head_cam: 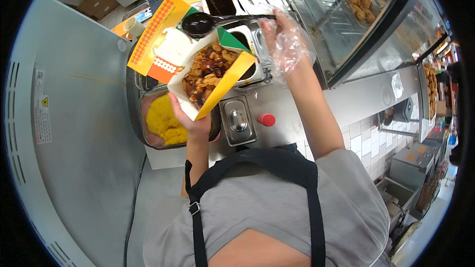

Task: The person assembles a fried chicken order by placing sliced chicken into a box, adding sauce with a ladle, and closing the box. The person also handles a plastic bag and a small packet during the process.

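My left hand (191,120) holds up an open yellow, orange and green cardboard food box (227,86) from below. Inside lies fried chicken (207,72), partly coated in a glossy dark sauce. My right hand (287,42), in a clear plastic glove, grips the handle of a black ladle (198,25). The ladle's dark bowl is above the box, by its raised lid (159,35). Whether sauce lies in the bowl I cannot tell. Behind the box stand steel sauce containers, one filled with dark sauce (221,2) and holding a utensil.
A tray of yellow food (165,120) sits left on the steel counter. Nearby are a lidded steel container (237,120) and a red-capped bottle (267,119). At right stands a glass display case (345,22) with fried food. A tall metal cabinet (81,118) borders the left; paper cups (133,26) stand behind.
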Demonstrator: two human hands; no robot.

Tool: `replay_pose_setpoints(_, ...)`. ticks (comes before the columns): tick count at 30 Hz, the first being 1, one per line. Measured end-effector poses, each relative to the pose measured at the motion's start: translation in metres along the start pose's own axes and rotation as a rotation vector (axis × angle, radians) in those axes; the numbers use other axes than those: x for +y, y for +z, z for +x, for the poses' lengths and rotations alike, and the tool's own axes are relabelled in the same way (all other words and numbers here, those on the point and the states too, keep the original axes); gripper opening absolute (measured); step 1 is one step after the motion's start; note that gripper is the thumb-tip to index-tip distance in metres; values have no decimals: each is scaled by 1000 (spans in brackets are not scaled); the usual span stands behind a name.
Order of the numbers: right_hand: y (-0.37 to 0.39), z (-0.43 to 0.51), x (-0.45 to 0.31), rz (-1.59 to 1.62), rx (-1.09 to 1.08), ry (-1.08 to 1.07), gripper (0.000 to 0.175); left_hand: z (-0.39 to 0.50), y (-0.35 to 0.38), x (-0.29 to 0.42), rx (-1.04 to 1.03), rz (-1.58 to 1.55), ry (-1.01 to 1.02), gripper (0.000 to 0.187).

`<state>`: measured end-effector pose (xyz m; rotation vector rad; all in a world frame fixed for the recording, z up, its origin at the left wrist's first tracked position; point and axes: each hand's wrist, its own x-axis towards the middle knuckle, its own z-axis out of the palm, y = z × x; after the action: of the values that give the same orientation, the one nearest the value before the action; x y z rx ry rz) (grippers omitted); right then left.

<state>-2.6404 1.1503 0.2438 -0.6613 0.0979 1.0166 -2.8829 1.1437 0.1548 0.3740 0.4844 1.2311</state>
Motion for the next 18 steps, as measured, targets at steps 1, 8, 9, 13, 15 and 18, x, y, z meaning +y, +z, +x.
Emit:
replay_pose_setpoints(1,1,-2,-2,22,-4,-2,22,2,-3,0,10,-7,-26,56)
replay_pose_setpoints(8,4,-8,-16,94,-73,13,18,4,-13,5,-99,-84,-159,61)
replay_pose_setpoints(9,-1,-6,-19,105,-49,29,18,3,-15,7,-81,-26,-115,61)
replay_pose_setpoints(13,-38,8,-33,163,-66,-35,20,-7,-24,17,3,48,-24,62)
replay_pose_setpoints(15,-54,16,-36,63,105,-159,21,-15,-32,26,57,80,13,62)
replay_pose_setpoints(18,-71,21,-21,-160,265,-244,21,-26,-44,44,132,84,59,62)
